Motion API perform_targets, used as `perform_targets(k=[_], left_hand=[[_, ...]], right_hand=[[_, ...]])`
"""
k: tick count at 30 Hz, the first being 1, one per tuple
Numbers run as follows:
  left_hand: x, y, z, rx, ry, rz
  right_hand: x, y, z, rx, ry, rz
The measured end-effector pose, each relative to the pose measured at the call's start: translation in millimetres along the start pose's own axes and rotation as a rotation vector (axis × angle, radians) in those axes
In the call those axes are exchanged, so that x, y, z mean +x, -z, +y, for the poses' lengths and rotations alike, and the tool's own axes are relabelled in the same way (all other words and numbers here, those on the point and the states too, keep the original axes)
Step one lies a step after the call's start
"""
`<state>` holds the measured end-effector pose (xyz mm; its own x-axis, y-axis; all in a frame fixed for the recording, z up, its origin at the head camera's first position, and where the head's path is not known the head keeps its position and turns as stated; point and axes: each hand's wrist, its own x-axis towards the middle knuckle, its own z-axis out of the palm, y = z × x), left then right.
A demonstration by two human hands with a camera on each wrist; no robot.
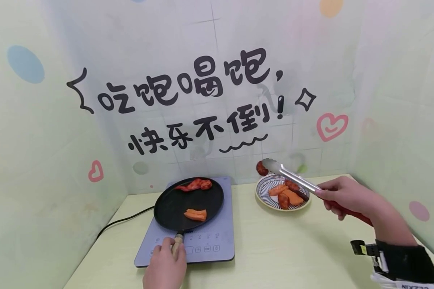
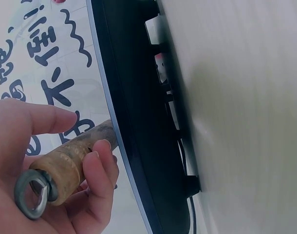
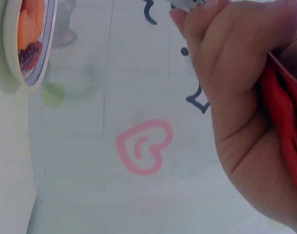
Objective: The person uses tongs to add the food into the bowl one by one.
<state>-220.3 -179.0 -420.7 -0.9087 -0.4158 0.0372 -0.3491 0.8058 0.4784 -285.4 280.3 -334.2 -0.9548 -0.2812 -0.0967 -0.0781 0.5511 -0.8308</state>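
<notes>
My left hand point(image 1: 165, 265) grips the wooden handle point(image 1: 177, 245) of a black frying pan point(image 1: 171, 202); in the left wrist view, the fingers curl around that handle, which ends in a metal ring point(image 2: 30, 195). A red meat-like piece point(image 1: 197, 184) and an orange piece point(image 1: 195, 215) lie in the pan. My right hand point(image 1: 352, 200) holds metal tongs point(image 1: 298, 180) with red grips point(image 3: 280, 109). At the tongs' tips hangs a round brownish-red food piece point(image 1: 262, 168), above the back rim of a striped plate point(image 1: 262, 196) bearing several food pieces.
Beneath the pan sits a grey induction cooker point(image 1: 220, 245), its black cable point(image 1: 126, 218) running off to the left. A pale table point(image 1: 267, 249) supports everything. Printed wall panels point(image 1: 202, 36) enclose the back and sides, close behind the plate.
</notes>
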Motion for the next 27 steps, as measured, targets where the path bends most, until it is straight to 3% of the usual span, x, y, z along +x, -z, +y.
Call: perform_targets(k=[10, 20, 24, 27], left_hand=[[1.4, -1.4, -0.1, 0.005, 0.008, 0.001], [2.0, -2.0, -1.3, 0.005, 0.013, -0.008], [2.0, -1.8, -1.8, 0.003, 0.009, -0.006], [2.0, -1.2, -2.0, 0.005, 0.005, -0.006]], right_hand=[[8.8, -29.6, -25.0, 0.027, 0.098, -0.049], [20.8, -87.4, -45.3, 0.036, 0.149, 0.029], [24.2, -113.9, -52.5, -0.08, 0.232, 0.133], [28.0, -132.6, -54.0, -0.231, 0.27, 0.23]])
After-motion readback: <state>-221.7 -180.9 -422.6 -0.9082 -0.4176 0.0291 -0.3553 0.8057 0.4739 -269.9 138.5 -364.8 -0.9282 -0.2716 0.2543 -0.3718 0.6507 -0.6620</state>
